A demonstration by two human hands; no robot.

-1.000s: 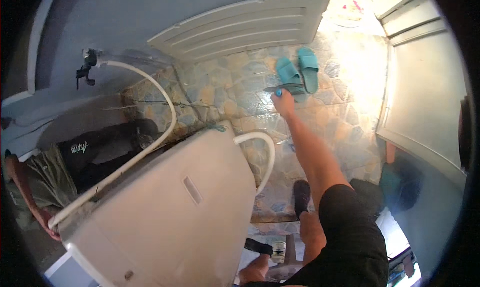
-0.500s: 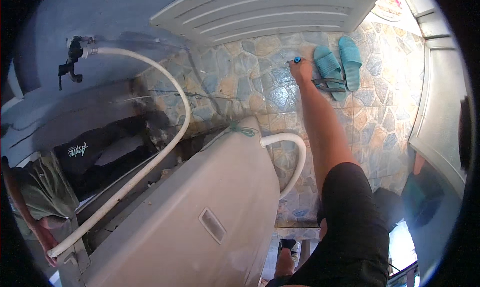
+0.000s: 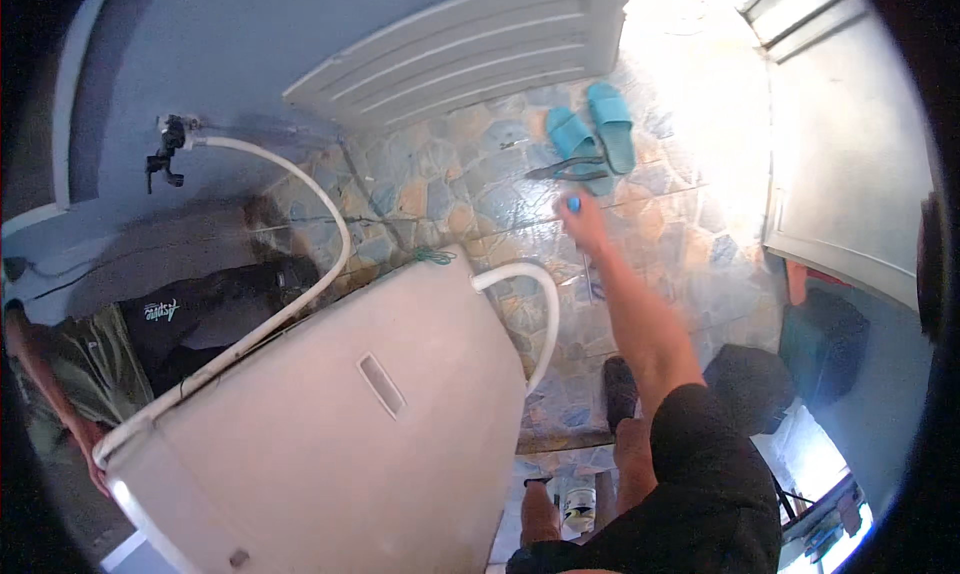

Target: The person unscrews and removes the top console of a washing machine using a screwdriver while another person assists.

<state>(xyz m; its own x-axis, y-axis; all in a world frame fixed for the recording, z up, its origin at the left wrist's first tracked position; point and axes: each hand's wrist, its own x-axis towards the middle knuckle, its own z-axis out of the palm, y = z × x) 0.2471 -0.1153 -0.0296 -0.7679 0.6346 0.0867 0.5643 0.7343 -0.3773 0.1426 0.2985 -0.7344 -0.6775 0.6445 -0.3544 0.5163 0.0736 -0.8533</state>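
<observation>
Right hand, seen from my remote station: the fingers are curled shut, with no gap I can make out, around a blue-ended tool (image 3: 573, 204) whose end shows at the top of the right hand (image 3: 585, 226); blur hides the exact finger placement. The tool lies within the fist, above the tiled floor (image 3: 440, 184) — a thin line beneath the wrist may be its shaft, though I cannot confirm this. I judge it light, stiff and hard to break, its blue part probably smooth and a little slippery if damp; the handle is where I would take hold, leaving the shaft free. Just beyond the knuckles, a grey pliers-like tool (image 3: 570, 170) rests across one of the turquoise slippers (image 3: 613, 134). Farther out stand a ridged panel (image 3: 470, 54) and, to the left, a pale casing (image 3: 310, 434) with a curved white hose (image 3: 548, 319); at its far corner is another person's hand (image 3: 92, 444). The left hand is out of view — its state I cannot tell.
</observation>
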